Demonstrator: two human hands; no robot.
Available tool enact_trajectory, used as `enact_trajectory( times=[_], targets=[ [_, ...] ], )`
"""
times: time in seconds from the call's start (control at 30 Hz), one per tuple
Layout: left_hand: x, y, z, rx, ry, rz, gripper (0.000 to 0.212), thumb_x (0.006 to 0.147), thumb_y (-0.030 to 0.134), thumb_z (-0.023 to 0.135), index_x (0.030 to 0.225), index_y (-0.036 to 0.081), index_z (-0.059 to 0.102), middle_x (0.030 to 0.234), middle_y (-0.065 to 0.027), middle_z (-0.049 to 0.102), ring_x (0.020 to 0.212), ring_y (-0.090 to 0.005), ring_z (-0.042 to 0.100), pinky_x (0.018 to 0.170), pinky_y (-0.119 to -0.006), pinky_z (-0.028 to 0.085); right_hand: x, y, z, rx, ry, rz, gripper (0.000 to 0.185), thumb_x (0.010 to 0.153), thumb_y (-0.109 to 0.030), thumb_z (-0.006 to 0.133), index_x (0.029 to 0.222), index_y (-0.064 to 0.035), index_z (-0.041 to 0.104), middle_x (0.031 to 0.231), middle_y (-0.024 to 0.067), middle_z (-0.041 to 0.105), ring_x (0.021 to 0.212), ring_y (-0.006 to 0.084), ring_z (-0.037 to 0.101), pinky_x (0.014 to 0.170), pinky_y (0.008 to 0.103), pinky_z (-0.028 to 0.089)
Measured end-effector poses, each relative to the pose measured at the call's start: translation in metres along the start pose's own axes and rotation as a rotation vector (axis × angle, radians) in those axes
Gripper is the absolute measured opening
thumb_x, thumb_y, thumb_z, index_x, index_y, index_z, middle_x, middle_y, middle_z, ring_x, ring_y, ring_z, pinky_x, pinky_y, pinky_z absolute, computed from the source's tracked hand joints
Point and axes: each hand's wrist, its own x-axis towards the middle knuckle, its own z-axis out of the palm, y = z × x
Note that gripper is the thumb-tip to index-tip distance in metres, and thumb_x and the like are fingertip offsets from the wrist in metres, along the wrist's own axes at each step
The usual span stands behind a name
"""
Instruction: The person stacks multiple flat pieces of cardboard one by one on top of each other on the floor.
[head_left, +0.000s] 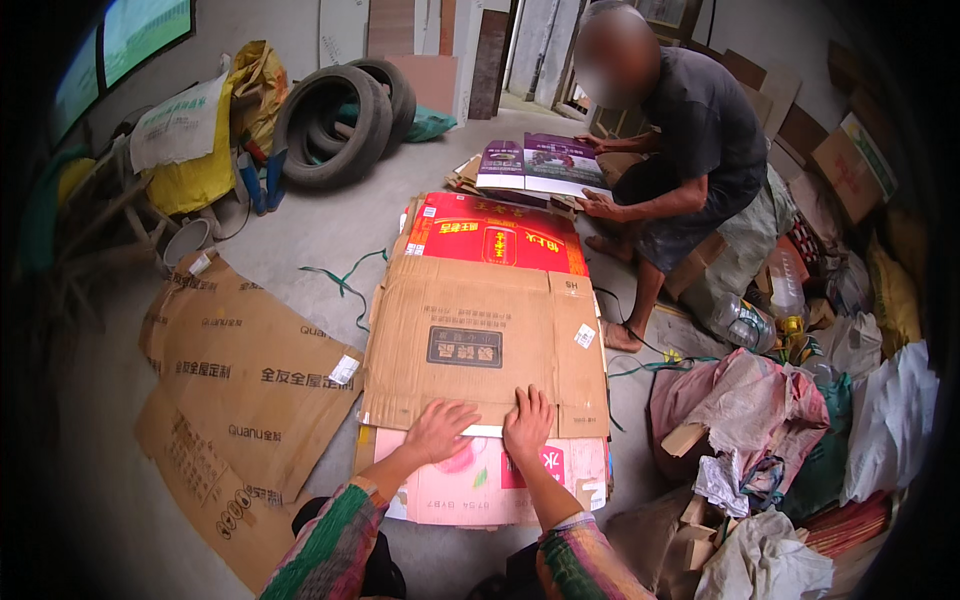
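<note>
My left hand (442, 430) lies flat on the near edge of a brown flattened cardboard box (480, 300), fingers apart. Beside it my right hand (529, 421) presses on the same edge, further right. This box tops a stack of flattened cartons on the floor. A pink printed carton (442, 499) sticks out at the near end, under my wrists. At the far end shows a red printed carton (499, 232). Beyond it, a person (686, 127) crouches and holds a purple and white flattened carton (559, 161) with both hands.
Large brown cardboard sheets (247, 375) lie at the left. Green strapping (341, 279) trails beside the stack. Tyres (334, 124) stand at the back left. At the right are plastic bottles (742, 322), a pink sack (742, 409) and wood offcuts (699, 551).
</note>
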Motion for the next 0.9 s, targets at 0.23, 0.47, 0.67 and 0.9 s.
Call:
enact_trajectory(
  times=[0.23,0.47,0.67,0.9],
  targets=[
    [0.003,-0.001,0.002,0.002,-0.021,0.005,0.044,0.085,0.035,0.060,0.124,0.015,0.057,0.133,-0.0043,0.051,0.126,-0.0220,0.042,0.108,-0.043,0.028,-0.002,0.014,-0.013,0.274,-0.029,-0.055,0.033,0.084,-0.009,0.054,0.116,-0.0066,0.059,0.128,0.0134,0.053,0.124,0.0322,0.044,0.107,0.0455,0.030],
    [-0.003,0.005,0.001,-0.047,-0.090,-0.097,0.050,0.085,0.027,0.059,0.131,0.011,0.050,0.141,-0.0085,0.043,0.133,-0.0276,0.035,0.111,-0.047,0.023,-0.036,0.012,-0.064,0.675,-0.167,0.143,0.029,0.088,-0.003,0.051,0.117,-0.0009,0.056,0.125,0.0190,0.053,0.115,0.0336,0.052,0.100,0.0379,0.041],
    [-0.024,-0.005,-0.034,-0.034,-0.027,-0.380,0.049,0.083,0.019,0.060,0.129,0.005,0.050,0.142,-0.0144,0.040,0.133,-0.0311,0.032,0.112,-0.045,0.021,-0.059,0.018,-0.101,0.562,-0.170,0.072,0.029,0.088,0.000,0.051,0.116,-0.0014,0.057,0.124,0.0187,0.054,0.115,0.0326,0.052,0.100,0.0372,0.041],
    [-0.080,-0.046,-0.027,-0.422,0.281,-0.835,0.036,0.090,0.010,0.053,0.125,0.001,0.052,0.122,-0.0171,0.058,0.112,-0.0306,0.055,0.093,-0.040,0.045,-0.084,0.012,-0.080,0.747,-0.238,0.365,0.029,0.089,-0.003,0.052,0.118,-0.0001,0.056,0.119,0.0182,0.058,0.111,0.0290,0.055,0.097,0.0337,0.043]
  ],
)
